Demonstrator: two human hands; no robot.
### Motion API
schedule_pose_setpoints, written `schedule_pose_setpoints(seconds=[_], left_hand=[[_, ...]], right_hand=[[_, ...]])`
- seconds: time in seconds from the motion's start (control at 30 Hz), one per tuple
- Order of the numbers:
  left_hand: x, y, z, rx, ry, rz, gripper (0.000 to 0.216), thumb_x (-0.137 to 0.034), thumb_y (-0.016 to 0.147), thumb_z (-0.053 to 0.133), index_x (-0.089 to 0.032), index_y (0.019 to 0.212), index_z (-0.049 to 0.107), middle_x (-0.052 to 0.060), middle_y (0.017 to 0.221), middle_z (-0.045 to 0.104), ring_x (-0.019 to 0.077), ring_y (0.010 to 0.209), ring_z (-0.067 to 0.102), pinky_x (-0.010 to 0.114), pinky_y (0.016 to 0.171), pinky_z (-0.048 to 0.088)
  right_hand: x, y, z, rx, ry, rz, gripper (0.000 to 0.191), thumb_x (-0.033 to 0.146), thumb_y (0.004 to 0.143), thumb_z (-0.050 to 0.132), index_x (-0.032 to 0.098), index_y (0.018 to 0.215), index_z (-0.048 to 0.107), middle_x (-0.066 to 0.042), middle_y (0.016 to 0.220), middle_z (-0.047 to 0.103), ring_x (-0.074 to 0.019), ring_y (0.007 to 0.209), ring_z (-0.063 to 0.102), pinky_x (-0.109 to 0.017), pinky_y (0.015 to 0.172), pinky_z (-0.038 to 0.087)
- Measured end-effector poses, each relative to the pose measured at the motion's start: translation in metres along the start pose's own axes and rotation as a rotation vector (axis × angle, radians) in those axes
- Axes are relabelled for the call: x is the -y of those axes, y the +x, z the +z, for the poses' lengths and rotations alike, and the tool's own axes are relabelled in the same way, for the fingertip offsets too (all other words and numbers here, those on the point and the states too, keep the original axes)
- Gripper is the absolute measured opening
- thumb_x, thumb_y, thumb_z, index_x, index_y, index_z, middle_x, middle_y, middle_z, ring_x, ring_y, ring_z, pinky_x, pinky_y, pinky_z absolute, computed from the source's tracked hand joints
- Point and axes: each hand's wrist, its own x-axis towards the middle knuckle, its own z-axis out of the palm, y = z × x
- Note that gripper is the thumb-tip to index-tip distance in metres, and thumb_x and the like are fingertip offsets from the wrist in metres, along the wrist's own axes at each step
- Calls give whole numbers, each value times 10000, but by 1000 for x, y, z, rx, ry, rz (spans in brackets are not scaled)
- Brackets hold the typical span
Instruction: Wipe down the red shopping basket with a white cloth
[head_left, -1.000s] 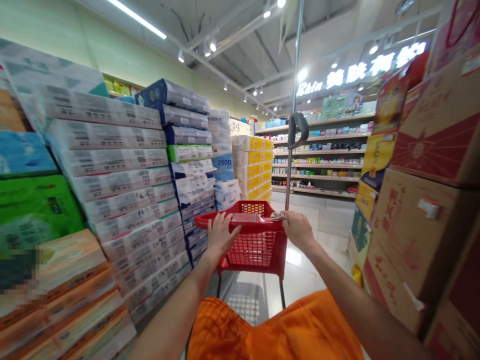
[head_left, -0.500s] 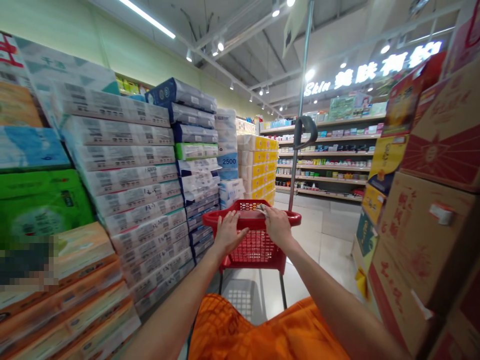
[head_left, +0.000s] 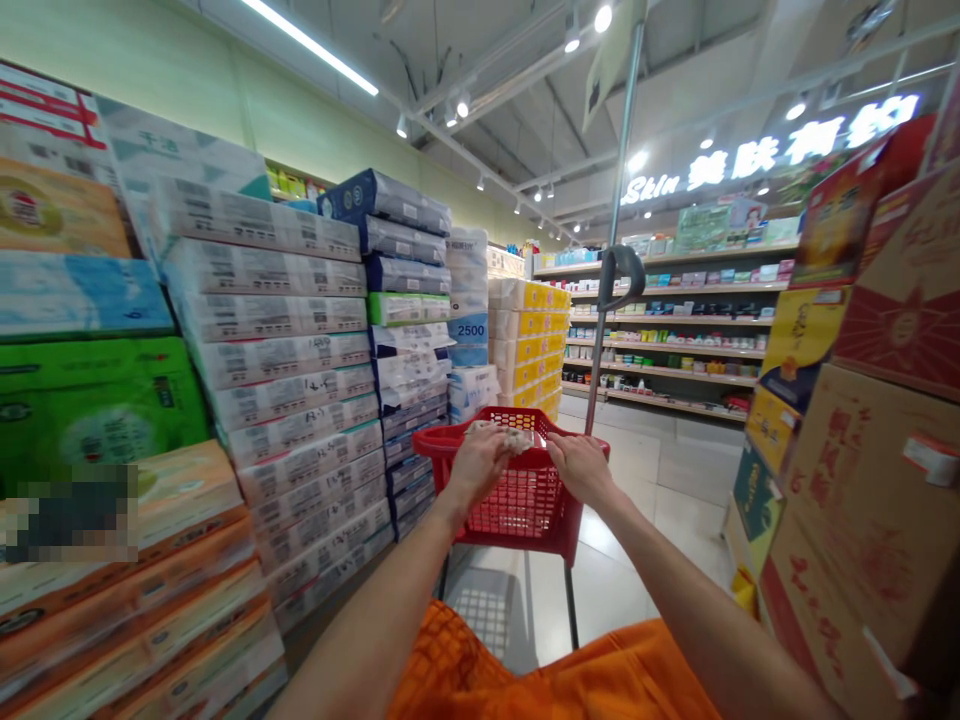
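A red plastic cart basket (head_left: 525,500) stands in the aisle just ahead of me. My left hand (head_left: 480,465) is at its near rim, fingers closed on a small pale crumpled thing (head_left: 511,438); I cannot make out what it is. My right hand (head_left: 581,465) lies beside it on the same rim, fingers bent over the edge and pointing toward the pale thing. Orange clothing (head_left: 540,670) fills the bottom of the view.
Tall stacks of wrapped tissue packs (head_left: 285,360) line the left. Cardboard boxes (head_left: 862,470) are piled on the right. A metal pole with a grey hook (head_left: 621,275) rises behind the basket. Stocked shelves (head_left: 667,330) cross the far end over a pale tiled floor (head_left: 660,480).
My right hand slid left along the rim toward my left. The pale thing that was under my right fingers now sits in my left hand. The view has moved forward.
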Motion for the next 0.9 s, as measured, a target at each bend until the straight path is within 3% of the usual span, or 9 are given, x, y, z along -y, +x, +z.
schedule_pose_setpoints(seconds=[0.1, 0.17, 0.33, 0.4, 0.5, 0.6, 0.67, 0.83, 0.9], left_hand=[[28, -10, -17, -105, 76, -222, 261, -204, 799, 405, -195, 995, 577, 46, 1034, 614, 180, 999, 521, 365, 927, 376], [28, -11, -17, -139, 114, -289, 262, -196, 789, 404, -183, 985, 577, 51, 1020, 613, 187, 981, 525, 371, 921, 376], [-25, 2, 9, -66, 40, -8, 254, -302, 799, 462, -229, 1012, 579, 31, 1063, 596, 180, 1010, 500, 356, 923, 362], [-29, 2, 11, -43, 26, 49, 253, -328, 835, 414, -243, 998, 588, 26, 1060, 598, 170, 1016, 496, 347, 920, 361], [4, -11, -5, -64, 53, 3, 270, -312, 860, 366, -240, 999, 586, 21, 1052, 600, 162, 1032, 486, 337, 938, 350], [47, -26, -22, -205, 154, -243, 284, -287, 857, 349, -194, 974, 591, 61, 1049, 585, 186, 1002, 496, 361, 918, 370], [54, -29, -21, -248, 176, -294, 285, -279, 854, 351, -182, 982, 587, 70, 1048, 575, 195, 996, 493, 380, 915, 370], [11, -26, 7, -238, 115, -104, 267, -292, 853, 380, -218, 1030, 566, 66, 1136, 536, 210, 1097, 438, 439, 954, 323], [6, -27, 9, -191, 90, -13, 267, -314, 853, 391, -232, 1042, 561, 61, 1189, 510, 210, 1141, 409, 439, 975, 306]], right_hand=[[0, -12, 6, -47, -81, -33, 397, 338, 902, 269, 179, 1107, 570, -67, 956, 658, -198, 887, 564, -351, 843, 317], [5, -15, 10, -99, -84, -29, 407, 327, 901, 267, 150, 1133, 551, -73, 956, 657, -200, 870, 561, -355, 837, 304], [9, -23, 9, -187, -110, -73, 410, 327, 888, 301, 120, 1156, 532, -89, 933, 655, -207, 832, 550, -358, 821, 292], [6, -26, 7, -201, -108, -94, 409, 319, 889, 300, 115, 1156, 533, -88, 912, 656, -203, 820, 548, -353, 823, 293], [1, -30, 5, -223, -87, -105, 404, 304, 890, 293, 112, 1145, 540, -89, 922, 651, -197, 826, 544, -349, 839, 291], [-1, -32, 5, -243, -67, -100, 402, 302, 889, 292, 107, 1130, 548, -90, 911, 651, -197, 825, 542, -356, 839, 291], [0, -33, 6, -266, -51, -100, 397, 294, 885, 293, 108, 1125, 548, -86, 889, 651, -194, 816, 542, -356, 831, 293], [-3, -34, 7, -325, -7, -127, 390, 273, 859, 319, 113, 1147, 528, -83, 888, 649, -192, 802, 547, -356, 823, 311], [-8, -34, 4, -311, 14, -125, 395, 260, 854, 320, 116, 1168, 510, -81, 902, 652, -191, 810, 552, -359, 833, 316]])
